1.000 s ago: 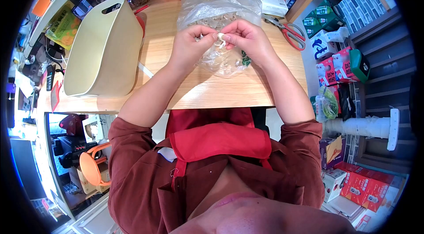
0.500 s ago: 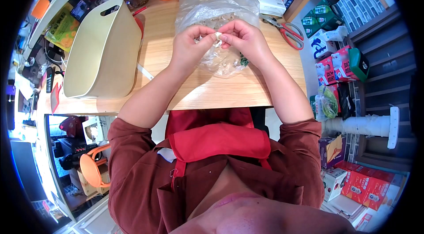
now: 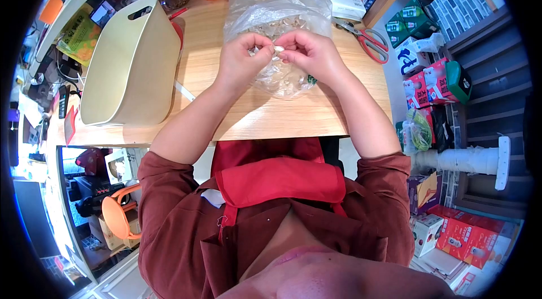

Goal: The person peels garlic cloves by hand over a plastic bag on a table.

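Above the clear plastic bag [image 3: 278, 8], the left hand [image 3: 241, 62] and right hand [image 3: 316, 57] pinch a small whitish piece [image 3: 279, 49] between nearly closed fingertips; so slight a hold could slip, dropping it onto the bag.

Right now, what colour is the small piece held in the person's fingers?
The small piece looks off-white, best seen in the head view.

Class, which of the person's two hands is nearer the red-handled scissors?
The right hand: the scissors lie off its outer side, while the left hand is farther away, on the side toward the cream bin.
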The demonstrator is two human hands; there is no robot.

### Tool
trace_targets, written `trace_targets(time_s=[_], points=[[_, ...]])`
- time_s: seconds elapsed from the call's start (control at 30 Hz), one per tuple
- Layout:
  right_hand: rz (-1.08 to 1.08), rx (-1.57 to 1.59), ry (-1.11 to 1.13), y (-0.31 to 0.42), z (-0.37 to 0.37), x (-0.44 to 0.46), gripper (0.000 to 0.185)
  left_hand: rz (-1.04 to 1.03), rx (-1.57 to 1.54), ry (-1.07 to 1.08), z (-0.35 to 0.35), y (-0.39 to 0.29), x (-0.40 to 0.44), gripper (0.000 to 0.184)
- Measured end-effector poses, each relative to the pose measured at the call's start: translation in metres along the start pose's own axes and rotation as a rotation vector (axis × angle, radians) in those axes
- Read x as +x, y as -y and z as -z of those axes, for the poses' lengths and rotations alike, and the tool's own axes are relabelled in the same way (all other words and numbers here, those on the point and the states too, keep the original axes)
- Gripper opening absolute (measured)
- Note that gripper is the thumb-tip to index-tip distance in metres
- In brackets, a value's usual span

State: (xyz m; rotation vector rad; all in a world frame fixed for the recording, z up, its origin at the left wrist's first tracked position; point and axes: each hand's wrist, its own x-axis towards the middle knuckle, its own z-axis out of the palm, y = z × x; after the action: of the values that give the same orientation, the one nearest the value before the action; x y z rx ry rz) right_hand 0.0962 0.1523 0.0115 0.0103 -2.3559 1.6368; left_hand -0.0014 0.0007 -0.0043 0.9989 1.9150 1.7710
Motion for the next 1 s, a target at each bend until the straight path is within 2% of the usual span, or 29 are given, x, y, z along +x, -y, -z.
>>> trace_targets(time_s=[0.13, 0.33, 0.43, 0.53, 0.77, 0.87, 1.0], points=[[0.098, -0.25, -0.026, 0.002, 0.0, -0.001, 0.015, -0.031, 0.094, -0.013, -0.001, -0.001, 0.0, 0.007], [0.036, 0.112, -0.089, 0.015, 0.006, -0.005, 0.016, 0.016, 0.021, -0.09, -0.002, 0.0, 0.002, 0.006], [0.114, 0.412, -0.155, 0.012, 0.009, 0.0, 0.016, 0.012, 0.008, -0.087, -0.002, -0.001, 0.003, 0.007], [0.076, 0.48, -0.065, 0.011, 0.011, 0.0, 0.017, -0.037, 0.022, -0.071, -0.005, -0.003, 0.002, 0.009], [-0.003, 0.485, -0.059, 0.009, 0.008, 0.001, 0.016, -0.05, -0.009, -0.047, -0.002, -0.007, 0.0, 0.018], [-0.05, 0.471, -0.035, 0.009, 0.007, 0.0, 0.016, -0.028, -0.126, -0.042, -0.003, -0.007, -0.001, 0.016], [-0.085, 0.434, 0.027, 0.008, 0.006, -0.001, 0.017, -0.078, -0.1, -0.031, -0.004, -0.006, -0.001, 0.014]])
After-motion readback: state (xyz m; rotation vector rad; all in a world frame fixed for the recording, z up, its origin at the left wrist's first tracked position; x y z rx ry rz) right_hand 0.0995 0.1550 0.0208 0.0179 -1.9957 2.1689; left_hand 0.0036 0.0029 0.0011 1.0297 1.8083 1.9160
